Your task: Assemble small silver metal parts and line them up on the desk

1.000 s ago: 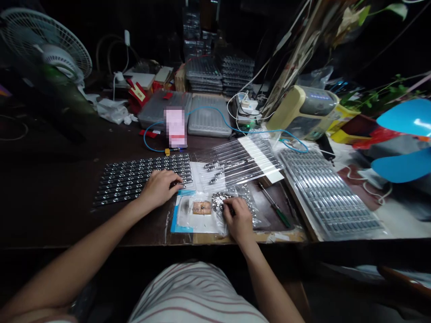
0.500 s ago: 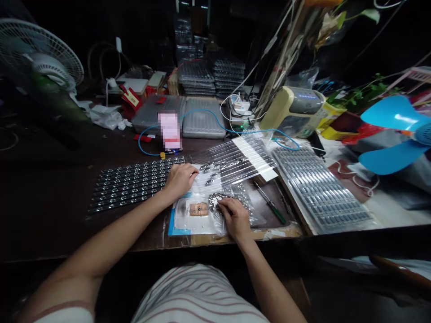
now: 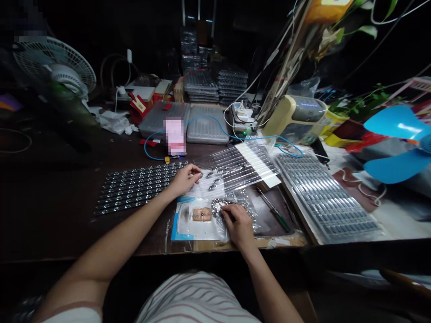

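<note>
My left hand rests at the left end of a clear plastic tray, fingers pinched on a small metal part there. A few loose metal parts lie in the tray's grooves. My right hand is curled over a pile of small shiny metal parts in a clear bag, fingertips pinched in the pile. Between my hands lies a small brown block on a white sheet with a blue edge. A dark tray filled with rows of parts lies left of my left hand.
A green-handled screwdriver lies right of the bag. Another filled tray sits at the right. Stacked trays, grey boxes, a blue cable, a cream device, a fan and blue fan blades crowd the back and sides.
My left hand moved right, from the dark filled tray to the left end of the clear tray. My right hand stayed on the pile of parts.
</note>
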Available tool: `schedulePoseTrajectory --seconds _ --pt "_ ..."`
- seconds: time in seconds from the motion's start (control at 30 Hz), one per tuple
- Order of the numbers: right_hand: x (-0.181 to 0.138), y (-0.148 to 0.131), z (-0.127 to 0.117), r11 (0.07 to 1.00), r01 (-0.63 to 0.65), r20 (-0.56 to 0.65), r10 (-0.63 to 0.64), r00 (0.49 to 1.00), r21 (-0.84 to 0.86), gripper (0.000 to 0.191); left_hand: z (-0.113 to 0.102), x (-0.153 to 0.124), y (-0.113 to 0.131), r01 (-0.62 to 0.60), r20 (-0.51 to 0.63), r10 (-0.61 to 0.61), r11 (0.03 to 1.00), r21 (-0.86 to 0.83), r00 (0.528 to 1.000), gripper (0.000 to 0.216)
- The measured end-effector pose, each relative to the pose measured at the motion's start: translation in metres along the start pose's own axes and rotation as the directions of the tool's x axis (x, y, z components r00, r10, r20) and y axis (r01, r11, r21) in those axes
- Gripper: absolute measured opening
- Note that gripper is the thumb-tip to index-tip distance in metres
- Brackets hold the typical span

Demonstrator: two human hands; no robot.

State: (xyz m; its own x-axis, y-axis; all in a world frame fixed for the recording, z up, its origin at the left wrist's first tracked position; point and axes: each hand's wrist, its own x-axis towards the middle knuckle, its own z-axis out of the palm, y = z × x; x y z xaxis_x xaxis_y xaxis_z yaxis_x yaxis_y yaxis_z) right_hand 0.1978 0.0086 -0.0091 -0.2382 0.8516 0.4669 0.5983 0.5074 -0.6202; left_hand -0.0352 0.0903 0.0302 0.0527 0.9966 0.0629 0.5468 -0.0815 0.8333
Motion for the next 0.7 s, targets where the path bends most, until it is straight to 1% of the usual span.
schedulePoseTrajectory --seconds 0.03,0.07,0.1,0.13,0.17,0.2,0.27,0.33,0.43,0.53,0.63,0.7 --pt "0.000 0.000 0.000 1.000 0.002 0.000 -0.002 1.000 -0.007 0.013 -0.003 -0.013 -0.002 0.041 0.067 -0.030 0.984 -0.171 0.997 0.028" --pt "0.000 0.000 0.001 1.000 0.004 0.001 -0.004 1.000 -0.016 0.013 -0.005 -0.026 -0.003 0.097 0.136 -0.056 0.945 -0.312 0.989 0.032" --pt "0.000 -0.001 0.001 1.000 0.006 0.005 -0.006 1.000 -0.030 0.013 -0.007 -0.039 -0.005 0.152 0.191 -0.080 0.906 -0.396 0.978 0.034" --pt "0.000 -0.001 0.002 0.999 0.005 0.009 -0.005 1.000 -0.047 0.013 -0.007 -0.051 -0.006 0.194 0.227 -0.104 0.885 -0.424 0.968 0.035" --pt "0.000 -0.003 0.003 0.998 0.000 0.013 0.001 1.000 -0.066 0.014 -0.006 -0.062 -0.007 0.217 0.243 -0.122 0.883 -0.416 0.962 0.034" --pt "0.001 -0.004 0.004 0.996 -0.009 0.015 0.010 1.000 -0.085 0.014 -0.003 -0.072 -0.007 0.216 0.239 -0.129 0.898 -0.384 0.963 0.033" --pt "0.001 -0.009 0.007 0.993 -0.035 0.009 0.036 0.999 -0.111 0.015 0.003 -0.086 -0.008 0.143 0.177 -0.096 0.951 -0.273 0.979 0.027" --pt "0.002 -0.013 0.010 0.991 -0.061 0.000 0.061 0.998 -0.122 0.015 0.011 -0.093 -0.008 0.043 0.087 -0.031 0.989 -0.139 0.996 0.021" --pt "0.002 -0.016 0.015 0.991 -0.068 0.024 0.071 0.997 -0.119 0.013 0.021 -0.096 -0.008 -0.042 0.009 0.042 0.999 0.010 0.999 0.017" --pt "0.002 -0.016 0.017 0.991 -0.063 0.051 0.070 0.996 -0.118 0.011 0.027 -0.096 -0.008 -0.099 0.005 0.099 0.993 0.070 0.995 0.016" --pt "0.002 -0.017 0.017 0.992 -0.052 0.060 0.060 0.996 -0.113 0.010 0.028 -0.098 -0.007 -0.130 0.017 0.129 0.989 0.068 0.992 0.014" --pt "0.003 -0.021 0.018 0.994 -0.035 0.082 0.044 0.996 -0.099 0.010 0.028 -0.100 -0.008 -0.128 0.000 0.128 0.990 0.053 0.992 0.012"
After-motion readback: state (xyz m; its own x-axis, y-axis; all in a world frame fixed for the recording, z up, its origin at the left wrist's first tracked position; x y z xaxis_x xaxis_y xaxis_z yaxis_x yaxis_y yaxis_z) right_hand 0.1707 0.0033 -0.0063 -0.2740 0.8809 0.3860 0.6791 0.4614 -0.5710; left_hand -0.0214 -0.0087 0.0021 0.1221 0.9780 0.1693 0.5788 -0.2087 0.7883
